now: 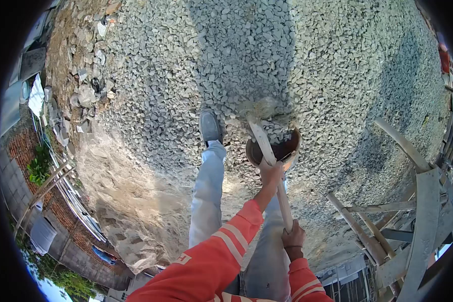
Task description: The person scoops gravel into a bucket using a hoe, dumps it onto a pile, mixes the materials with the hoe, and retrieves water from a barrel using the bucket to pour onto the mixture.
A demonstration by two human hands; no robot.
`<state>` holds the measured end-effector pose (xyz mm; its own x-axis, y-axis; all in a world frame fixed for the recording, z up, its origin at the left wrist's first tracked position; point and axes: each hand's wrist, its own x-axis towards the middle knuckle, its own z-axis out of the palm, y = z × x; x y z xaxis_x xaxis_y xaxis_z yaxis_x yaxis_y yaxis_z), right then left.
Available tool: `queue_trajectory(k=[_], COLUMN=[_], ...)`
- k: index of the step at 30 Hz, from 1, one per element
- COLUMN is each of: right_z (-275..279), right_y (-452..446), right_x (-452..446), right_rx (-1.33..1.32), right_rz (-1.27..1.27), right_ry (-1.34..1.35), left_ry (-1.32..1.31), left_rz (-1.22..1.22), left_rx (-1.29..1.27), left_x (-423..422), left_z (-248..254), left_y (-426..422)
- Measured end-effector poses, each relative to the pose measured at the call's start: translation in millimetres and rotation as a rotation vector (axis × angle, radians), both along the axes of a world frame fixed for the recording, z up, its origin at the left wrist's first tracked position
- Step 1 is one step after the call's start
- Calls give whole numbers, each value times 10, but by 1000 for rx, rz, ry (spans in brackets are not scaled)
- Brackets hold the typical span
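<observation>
My left hand (271,176) is wrapped round the middle of a hoe's wooden handle (262,137). Further back, near the handle's end, my right hand (293,236) is closed on the same handle. The dusty hoe head (267,109) lies at the gravel (241,60), its edge partly blurred or covered. Just below it a dark bucket (292,146) is tilted with its mouth toward the gravel, and some stones show at its opening. The handle crosses over the bucket's mouth.
My left shoe (210,126) stands on the gravel's edge; the other foot is hidden behind the bucket. Wooden planks and poles (420,221) stick out at the right. Rubble (85,95) lies at the left, near a brick wall (60,211). Pale packed ground (131,191) slopes at lower left.
</observation>
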<state>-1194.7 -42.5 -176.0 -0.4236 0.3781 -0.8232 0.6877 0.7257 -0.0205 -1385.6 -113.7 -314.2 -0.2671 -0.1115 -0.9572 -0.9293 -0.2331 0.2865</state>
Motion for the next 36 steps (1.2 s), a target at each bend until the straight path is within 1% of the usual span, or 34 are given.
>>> queue_trajectory(k=[1,3,4,5,6,7,8,9,10,11,12,13,14,15,16,18,19,20,21,22,24,26,28,30,31,32,33,35,36], right_z=[14,-103,-223,-365,-511,-706,-843,-1019,-1172,-1191,-1222,-1293,-1366,-1426,-1499,-1630,-1599,-1525,-1383,-1249,-986,-761,-782,-897,-920,-866,-746,-645,-594], right_y=[30,39,1,-54,-167,-309,-468,-604,-770,-954,-1113,-1240,-1326,-1386,-1434,-1447,-1341,-1271,-1271,-1258,-1180,-1032,-834,-583,-502,-448,-384,-244,-193], right_x=[49,21,-181,-403,-788,-1168,-1704,-2226,-2752,-3287,-3753,-4124,-4423,-4567,-4522,-4232,-4067,-3867,-3609,-3412,-3218,-2975,-2521,-2144,-1928,-1686,-1505,-1108,-770], right_rx=[-7,-25,-65,-107,-162,-154,-204,-320,-405,-429,-419,-426,-441,-454,-454,-532,-520,-498,-489,-465,-435,-397,-386,-369,-399,-432,-433,-410,-384], right_rz=[-22,-45,-31,-20,-22,-4,4,-58,-110,-131,-102,-77,-88,-97,-100,-165,-165,-181,-184,-150,-128,-129,-118,-113,-170,-233,-265,-292,-294], right_ry=[41,85,201,319,408,478,599,628,645,751,798,738,759,781,784,577,576,474,356,314,319,167,162,182,245,296,268,261,256], left_ry=[-2,134,180,261,346,495,649,756,869,992,1032,1183,1177,1066,959,715,615,589,476,421,499,426,355,387,397,420,445,381,331], left_rz=[14,18,62,49,31,36,21,-15,20,-17,-74,-118,-131,-228,-317,-487,-446,-498,-486,-507,-472,-534,-524,-496,-480,-488,-493,-555,-504], left_rx=[6,-28,-32,-43,-54,-64,-102,-138,-147,-213,-350,-420,-426,-560,-685,-912,-838,-924,-964,-855,-834,-852,-774,-720,-692,-685,-677,-627,-568], left_x=[-42,-175,-430,-731,-1149,-1612,-2122,-2614,-3101,-3542,-3930,-4316,-4519,-4664,-4768,-4707,-4515,-4181,-4011,-3817,-3467,-3169,-2764,-2390,-2181,-1979,-1784,-1385,-1063], left_z=[50,153,246,305,407,507,634,727,848,910,924,745,514,244,-15,-450,-547,-402,-664,-724,-764,-774,-732,-763,-758,-613,-459,-280,-361], left_y=[49,23,-39,-139,-281,-437,-597,-765,-897,-1035,-1151,-1323,-1421,-1510,-1561,-1583,-1561,-1398,-1455,-1523,-1521,-1341,-1064,-784,-710,-575,-423,-207,-128])
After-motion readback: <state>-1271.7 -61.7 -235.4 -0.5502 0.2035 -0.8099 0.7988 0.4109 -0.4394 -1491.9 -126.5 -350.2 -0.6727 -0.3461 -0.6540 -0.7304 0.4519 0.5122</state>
